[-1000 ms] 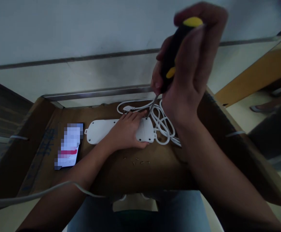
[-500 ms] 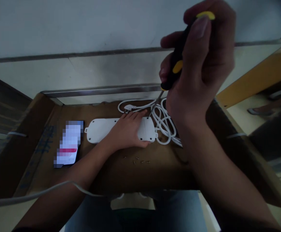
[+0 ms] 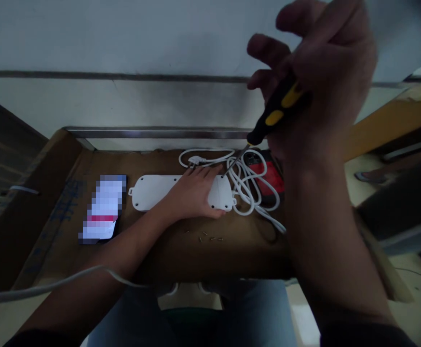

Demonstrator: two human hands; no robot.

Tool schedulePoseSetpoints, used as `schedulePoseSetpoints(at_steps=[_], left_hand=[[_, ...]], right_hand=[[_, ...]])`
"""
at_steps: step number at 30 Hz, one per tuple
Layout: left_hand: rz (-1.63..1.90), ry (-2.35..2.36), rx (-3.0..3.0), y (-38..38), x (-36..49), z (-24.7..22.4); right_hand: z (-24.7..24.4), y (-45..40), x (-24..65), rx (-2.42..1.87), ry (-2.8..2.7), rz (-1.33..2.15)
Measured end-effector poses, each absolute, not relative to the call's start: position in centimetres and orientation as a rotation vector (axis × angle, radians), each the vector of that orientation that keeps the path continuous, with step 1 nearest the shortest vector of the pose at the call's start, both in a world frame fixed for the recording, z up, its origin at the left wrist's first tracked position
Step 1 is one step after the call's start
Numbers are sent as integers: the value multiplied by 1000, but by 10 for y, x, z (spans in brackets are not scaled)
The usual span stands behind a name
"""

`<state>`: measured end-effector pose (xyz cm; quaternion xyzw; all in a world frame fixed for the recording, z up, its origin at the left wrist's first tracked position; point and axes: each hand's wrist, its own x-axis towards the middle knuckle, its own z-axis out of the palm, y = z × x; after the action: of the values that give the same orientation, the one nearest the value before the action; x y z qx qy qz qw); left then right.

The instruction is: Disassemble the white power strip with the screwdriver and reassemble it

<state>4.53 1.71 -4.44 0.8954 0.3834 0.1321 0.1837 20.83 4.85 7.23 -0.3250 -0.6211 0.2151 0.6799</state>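
Observation:
A white power strip (image 3: 152,190) lies face down, with screw holes along its edges. Spread across its right half, my left hand (image 3: 192,193) pins it, thumb at the near edge and fingers over the far edge. My right hand (image 3: 335,72) is raised at the upper right, holding a screwdriver (image 3: 273,117) with a black and yellow handle. The handle rests against the palm while some fingers are lifted off it. Its shaft slants down to the hole at the strip's far right corner. Several small screws (image 3: 212,238) lie loose in front of the strip.
Right of the strip is its coiled white cord (image 3: 244,212) with a plug (image 3: 195,160). A red and black object (image 3: 271,180) sits behind the coil, partly covered. At left lies a lit phone (image 3: 103,207). Raised cardboard sides (image 3: 33,202) edge the work surface; another white cable (image 3: 51,288) crosses the foreground.
My right hand has turned and shifted right, its fingers loosening around the screwdriver handle, which leans more to the right. The red and black object has come into sight. My left hand stays on the strip.

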Motion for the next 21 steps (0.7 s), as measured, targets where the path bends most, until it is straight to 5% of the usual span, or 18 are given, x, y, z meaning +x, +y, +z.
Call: schedulePoseSetpoints(at_steps=[6,15,21], left_hand=[[424,1111,2536,16,45,-46],[401,1135,2568,15,47,-47],[405,1104,2573,17,46,-47]], right_hand=[[83,52,196,-825,-1407,624],[78,57,182,-693,-1111,174],[76,58,201,-473,-1434,775]])
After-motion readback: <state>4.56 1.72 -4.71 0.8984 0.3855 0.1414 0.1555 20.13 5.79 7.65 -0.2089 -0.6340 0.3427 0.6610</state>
